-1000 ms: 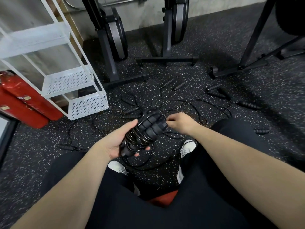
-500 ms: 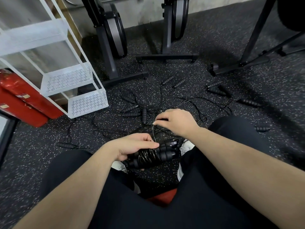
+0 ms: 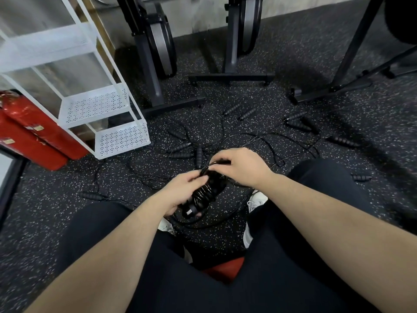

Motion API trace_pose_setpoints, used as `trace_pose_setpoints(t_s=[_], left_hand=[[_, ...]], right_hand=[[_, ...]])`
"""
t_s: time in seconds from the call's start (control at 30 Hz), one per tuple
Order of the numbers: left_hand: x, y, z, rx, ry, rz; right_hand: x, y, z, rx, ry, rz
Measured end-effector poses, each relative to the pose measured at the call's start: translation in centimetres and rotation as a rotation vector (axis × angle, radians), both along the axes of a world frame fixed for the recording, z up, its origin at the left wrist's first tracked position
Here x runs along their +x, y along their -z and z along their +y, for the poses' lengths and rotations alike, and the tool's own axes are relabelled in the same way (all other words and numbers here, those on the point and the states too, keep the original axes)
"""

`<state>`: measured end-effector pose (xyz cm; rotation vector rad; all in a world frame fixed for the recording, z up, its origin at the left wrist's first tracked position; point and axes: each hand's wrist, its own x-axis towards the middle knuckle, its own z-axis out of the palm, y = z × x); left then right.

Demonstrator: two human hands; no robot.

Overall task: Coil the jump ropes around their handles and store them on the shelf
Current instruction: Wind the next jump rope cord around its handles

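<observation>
My left hand (image 3: pixel 180 192) grips a pair of black jump rope handles (image 3: pixel 204 195) with thin black rope coiled around them, held low between my knees. My right hand (image 3: pixel 240 166) pinches the loose rope at the upper end of that bundle. Several other black handles (image 3: pixel 180 146) and tangled thin ropes (image 3: pixel 259 136) lie spread on the speckled floor ahead. The white metal shelf (image 3: pixel 97 105) with perforated tiers stands at the left, its tiers showing nothing on them.
Red fire extinguishers (image 3: pixel 29 129) lie left of the shelf. Black exercise machine frames (image 3: pixel 230 75) stand behind the ropes, with another stand (image 3: pixel 334 86) at the right. My legs in dark trousers fill the foreground, white shoes (image 3: pixel 255 199) below the hands.
The handle bundle dropped from a raised, tilted position to low between my knees and then turned more upright. My right hand kept working the rope at its upper end.
</observation>
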<state>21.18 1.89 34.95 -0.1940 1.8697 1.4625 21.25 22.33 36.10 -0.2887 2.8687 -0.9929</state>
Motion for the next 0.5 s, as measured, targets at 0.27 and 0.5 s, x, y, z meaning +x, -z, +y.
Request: trace_pose_setpoints(t_s=[0.27, 0.5], left_hand=[[-1.0, 0.4, -0.8, 0.173, -0.240, -0.005], [-1.0, -1.3, -1.0, 0.493, -0.289, -0.086]], right_hand=[[0.3, -0.4, 0.9, -0.197, 0.015, -0.303], [0.6, -1.4, 0.8, -0.412, -0.011, -0.282]])
